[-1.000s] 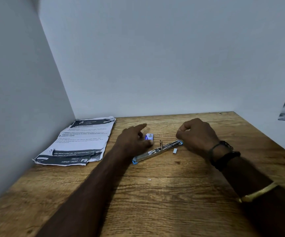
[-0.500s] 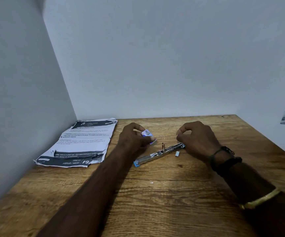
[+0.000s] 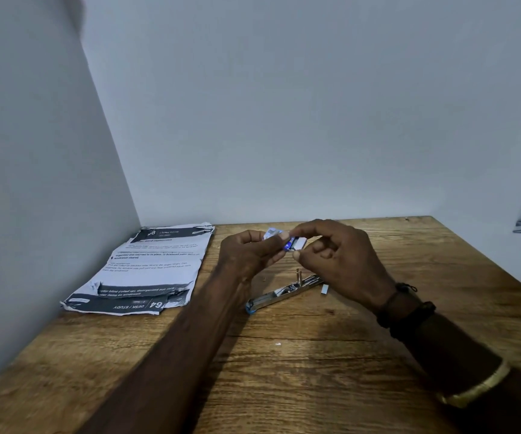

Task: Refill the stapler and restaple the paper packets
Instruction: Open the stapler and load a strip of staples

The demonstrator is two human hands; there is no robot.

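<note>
Table (image 3: 284, 386): wooden, everything in the scene rests on it or is held above it.
Loose fleck (image 3: 278, 343): a tiny pale bit on the near boards, possibly a stray staple; too small to tell.
Stapler (image 3: 271, 299): lies opened out flat on the table. Its long axis runs from near-left, where the blue tip is, to far-right, where it passes under the right hand.
Staple strip (image 3: 324, 289): a small pale block on the wood just beside the stapler's far-right end.
Left hand (image 3: 249, 255): raised above the table, fingers curled round the left part of the staple box (image 3: 287, 242).
Right hand (image 3: 343, 261): thumb and forefinger pinch the box's right end, where a pale inner part shows; the other fingers are loosely curled.
Key relation: the box is held just beyond and above the stapler, and the open channel lies right below the fingers, toward the person. The right hand is the one nearer the channel, so it is probably the one to lower any strip, turned to match that near-left to far-right axis.
Step, as judged: opening the box to get staples; refill not yet done.
Paper packets (image 3: 152, 267): crumpled printed sheets at the far left against the wall, well apart from the stapler, untouched.
</note>
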